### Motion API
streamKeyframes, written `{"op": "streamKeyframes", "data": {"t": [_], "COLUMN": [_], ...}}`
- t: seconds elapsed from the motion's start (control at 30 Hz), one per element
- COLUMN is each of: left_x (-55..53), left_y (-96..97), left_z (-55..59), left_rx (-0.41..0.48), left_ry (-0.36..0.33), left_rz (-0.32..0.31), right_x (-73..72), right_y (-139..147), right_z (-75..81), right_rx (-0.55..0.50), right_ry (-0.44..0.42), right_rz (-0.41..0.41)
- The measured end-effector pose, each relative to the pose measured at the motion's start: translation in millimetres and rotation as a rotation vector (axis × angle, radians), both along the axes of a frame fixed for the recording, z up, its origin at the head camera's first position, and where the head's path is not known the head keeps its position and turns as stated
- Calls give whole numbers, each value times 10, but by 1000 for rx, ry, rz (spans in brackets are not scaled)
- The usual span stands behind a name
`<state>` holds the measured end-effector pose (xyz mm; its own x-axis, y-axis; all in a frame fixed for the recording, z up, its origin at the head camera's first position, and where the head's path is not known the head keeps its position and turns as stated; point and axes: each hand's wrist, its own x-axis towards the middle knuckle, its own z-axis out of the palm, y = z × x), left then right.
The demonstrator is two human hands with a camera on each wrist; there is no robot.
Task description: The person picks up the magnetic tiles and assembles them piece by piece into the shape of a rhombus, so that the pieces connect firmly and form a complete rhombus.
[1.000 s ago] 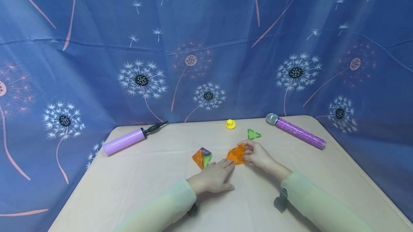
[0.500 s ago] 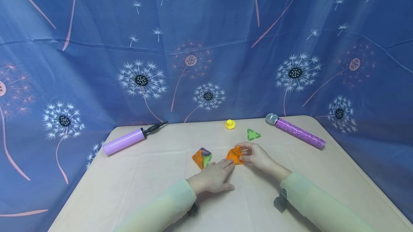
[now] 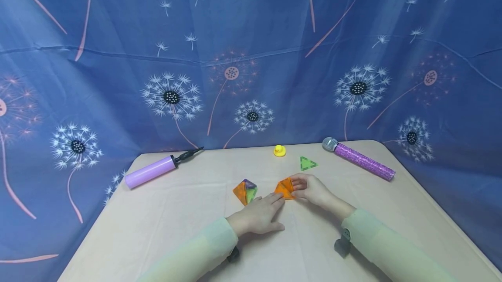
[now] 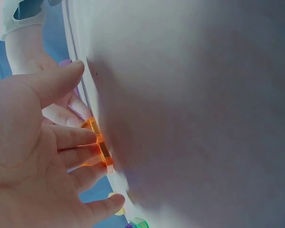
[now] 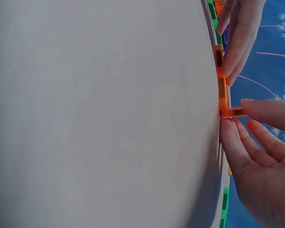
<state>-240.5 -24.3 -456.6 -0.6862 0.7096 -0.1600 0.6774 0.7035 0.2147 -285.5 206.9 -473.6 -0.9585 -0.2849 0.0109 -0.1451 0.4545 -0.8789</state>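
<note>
My left hand [image 3: 259, 216] lies with straight fingers, their tips touching joined orange magnetic tiles [image 3: 283, 189] flat on the table. On the other side my right hand [image 3: 315, 192] pinches one orange triangular tile between thumb and fingers. That orange tile [image 5: 238, 112] stands up from the flat ones in the right wrist view. In the left wrist view, the fingertips meet the edge of the orange tiles [image 4: 103, 149]. Left of these sits a joined piece of orange, green and purple tiles [image 3: 241, 191], partly behind the left hand. A green triangular tile [image 3: 307, 164] lies farther back.
A yellow rubber duck [image 3: 279, 151] sits near the table's back edge. At back left lies a purple hand pump [image 3: 152, 173] with a black nozzle. A glittery purple microphone [image 3: 364, 161] lies at back right. Behind the table [image 3: 157, 238] hangs a blue dandelion curtain [image 3: 290, 77].
My right hand has shifted slightly left, tilting its orange tile up from nearly flat to standing against the others. The left hand has stayed in place.
</note>
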Motion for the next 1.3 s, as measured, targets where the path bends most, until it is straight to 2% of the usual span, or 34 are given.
{"op": "streamKeyframes", "data": {"t": [0.2,0.37,0.47,0.63,0.87,1.1,1.3], "left_x": [22,25,20,9,3,-15,-46], "left_y": [-11,-18,-22,-22,-18,-4,-5], "left_z": [20,26,21,7,17,-2,8], "left_rx": [5,11,14,20,24,15,40], "left_ry": [16,20,20,19,7,9,-22], "left_rz": [-8,-12,-13,-14,-10,-12,13], "right_x": [11,6,-4,-63,-198,-300,-369], "right_y": [94,195,247,333,405,426,430], "right_z": [27,48,65,93,125,172,167], "right_rx": [-20,-32,-5,71,155,223,265], "right_ry": [-2,29,65,108,120,149,167], "right_rz": [49,44,34,-35,-130,-159,-162]}}
